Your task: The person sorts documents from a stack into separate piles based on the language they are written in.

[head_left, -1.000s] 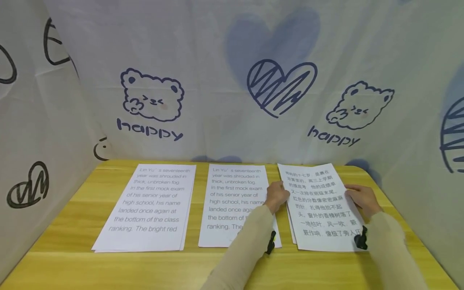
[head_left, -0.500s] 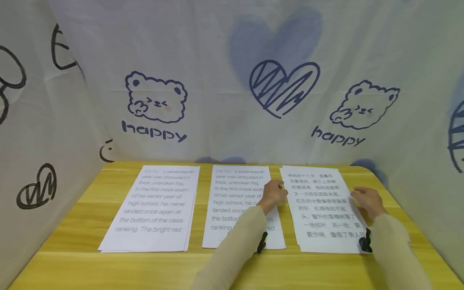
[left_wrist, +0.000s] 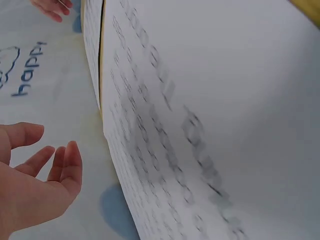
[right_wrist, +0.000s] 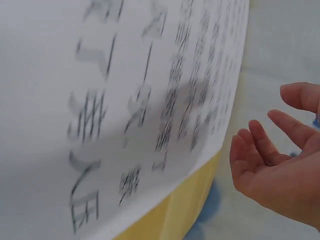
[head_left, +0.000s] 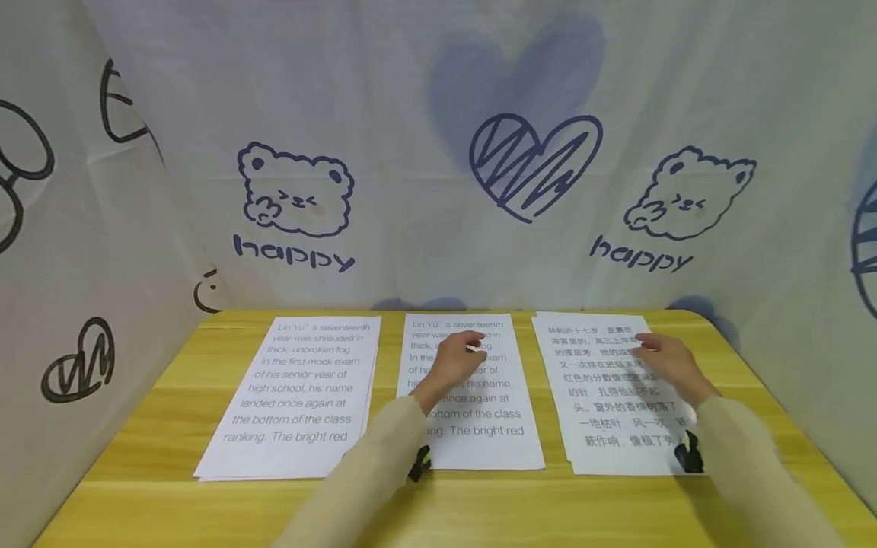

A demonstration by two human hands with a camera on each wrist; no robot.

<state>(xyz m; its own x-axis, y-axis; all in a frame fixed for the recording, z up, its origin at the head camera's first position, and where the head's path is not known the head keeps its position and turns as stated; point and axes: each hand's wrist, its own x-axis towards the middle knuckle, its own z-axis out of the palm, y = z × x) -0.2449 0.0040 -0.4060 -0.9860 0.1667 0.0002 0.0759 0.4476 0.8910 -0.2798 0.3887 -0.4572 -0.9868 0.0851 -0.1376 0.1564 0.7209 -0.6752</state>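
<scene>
Three piles of printed white paper lie side by side on the table. My left hand (head_left: 455, 365) hovers over the middle pile (head_left: 473, 449), which carries English text, its fingers loosely bent and holding nothing. Above the right pile (head_left: 610, 434), printed with Chinese characters, my right hand (head_left: 668, 365) is raised, thumb and fingers apart, also holding nothing. The wrist views show both the left hand (left_wrist: 45, 180) and the right hand (right_wrist: 280, 160) clear of the sheets. The left pile (head_left: 288, 380), in English, has a lower sheet peeking out at its edges.
The yellow wood-grain table (head_left: 171, 502) has rounded far corners. A pale cloth (head_left: 411, 190) printed with bears and hearts hangs behind it and along both sides. Black bands show at both sleeves' wrists.
A second ago both hands held the Chinese sheets by their sides. They let go; the left hand has moved left over the middle pile, the right hand inward over the Chinese text.
</scene>
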